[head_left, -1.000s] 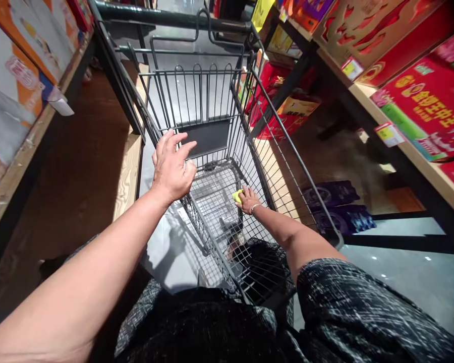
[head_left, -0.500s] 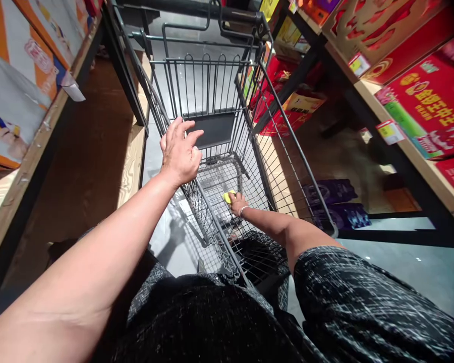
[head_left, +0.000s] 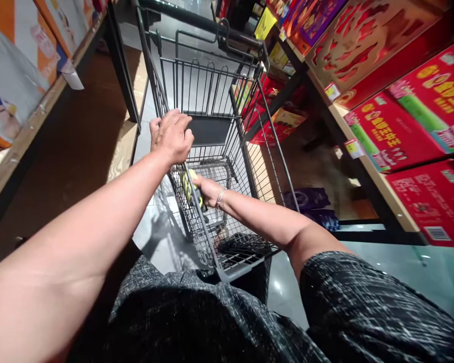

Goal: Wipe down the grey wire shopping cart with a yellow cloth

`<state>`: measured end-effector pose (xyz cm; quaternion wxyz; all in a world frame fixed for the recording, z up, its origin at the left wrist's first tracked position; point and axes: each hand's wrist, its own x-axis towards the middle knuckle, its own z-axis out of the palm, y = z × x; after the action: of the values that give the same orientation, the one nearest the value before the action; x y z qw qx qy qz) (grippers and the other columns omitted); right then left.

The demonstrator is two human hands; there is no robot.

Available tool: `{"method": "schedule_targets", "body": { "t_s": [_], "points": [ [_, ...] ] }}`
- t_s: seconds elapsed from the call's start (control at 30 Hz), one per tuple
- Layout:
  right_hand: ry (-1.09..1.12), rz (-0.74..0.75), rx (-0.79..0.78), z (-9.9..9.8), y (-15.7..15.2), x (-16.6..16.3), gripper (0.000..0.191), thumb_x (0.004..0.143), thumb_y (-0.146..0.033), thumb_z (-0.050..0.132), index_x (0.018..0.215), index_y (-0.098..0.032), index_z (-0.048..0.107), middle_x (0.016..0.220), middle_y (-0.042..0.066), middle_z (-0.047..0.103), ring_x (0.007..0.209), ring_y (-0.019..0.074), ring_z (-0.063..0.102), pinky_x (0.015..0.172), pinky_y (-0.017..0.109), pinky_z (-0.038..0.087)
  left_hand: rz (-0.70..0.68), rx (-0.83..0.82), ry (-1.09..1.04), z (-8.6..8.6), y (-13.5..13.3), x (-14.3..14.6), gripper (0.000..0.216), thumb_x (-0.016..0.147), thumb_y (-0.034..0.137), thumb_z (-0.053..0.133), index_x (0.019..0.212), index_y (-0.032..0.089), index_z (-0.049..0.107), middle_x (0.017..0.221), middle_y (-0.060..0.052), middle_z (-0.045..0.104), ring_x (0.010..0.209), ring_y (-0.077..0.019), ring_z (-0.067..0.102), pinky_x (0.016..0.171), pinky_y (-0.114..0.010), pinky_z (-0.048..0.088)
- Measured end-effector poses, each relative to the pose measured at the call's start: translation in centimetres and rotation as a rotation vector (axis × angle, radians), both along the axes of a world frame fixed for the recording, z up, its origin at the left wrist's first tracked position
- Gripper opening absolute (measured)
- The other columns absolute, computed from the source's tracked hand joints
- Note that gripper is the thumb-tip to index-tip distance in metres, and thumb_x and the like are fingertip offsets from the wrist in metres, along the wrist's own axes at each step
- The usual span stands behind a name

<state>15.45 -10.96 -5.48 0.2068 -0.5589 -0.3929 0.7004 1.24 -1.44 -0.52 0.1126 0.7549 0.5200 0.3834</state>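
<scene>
A dark wire shopping cart (head_left: 208,123) stands in front of me, with its side rails running away from my body. My left hand (head_left: 172,135) is closed over the top rail on the cart's left side, its fingertips partly hidden. Inside the basket, my right hand (head_left: 209,191), with a bracelet at the wrist, is closed on a yellow cloth (head_left: 190,180). The cloth lies against the left wire wall, below the rail and nearer to me than my left hand. Dark parts show beside it, and wires cover some of it.
A wooden shelf (head_left: 126,146) with orange and white boxes (head_left: 18,65) above it borders the left. To the right, another shelf (head_left: 363,166) carries red boxes (head_left: 395,131) with price tags. Purple packages (head_left: 306,199) lie low under it. Grey floor (head_left: 157,222) shows beside the cart.
My right hand has moved the yellow cloth from the basket's bottom leftward to the left wire wall. My left hand, earlier raised with fingers apart, has closed on the rail. The view has shifted a little.
</scene>
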Motion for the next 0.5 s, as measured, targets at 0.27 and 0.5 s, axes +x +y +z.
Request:
{"method": "schedule_targets", "body": {
  "t_s": [0.27,0.5],
  "points": [
    [-0.185,-0.043,0.303,-0.2,-0.2,-2.0,0.065,0.083,-0.024,0.050,0.142,-0.025,0.023,0.114,0.004,0.057,0.088,0.0164,0.060,0.079,0.034,0.056,-0.029,-0.036,0.035,1.5,-3.7,-1.7,0.062,0.097,0.057,0.021,0.140,0.023,0.049,0.138,-0.006,0.055,0.141,-0.0286,0.033,0.111,-0.055,0.020],
    [-1.038,0.483,0.136,-11.3,-6.0,1.8,0.054,0.079,-0.026,0.066,0.127,-0.020,0.042,0.132,0.013,0.052,0.116,0.0248,0.053,0.097,0.037,0.045,-0.370,0.044,0.042,-1.0,-11.6,-2.8,0.043,0.093,0.045,0.040,0.128,0.030,0.062,0.128,-0.004,0.064,0.135,-0.0298,0.044,0.112,-0.055,0.019]
  ]
}}
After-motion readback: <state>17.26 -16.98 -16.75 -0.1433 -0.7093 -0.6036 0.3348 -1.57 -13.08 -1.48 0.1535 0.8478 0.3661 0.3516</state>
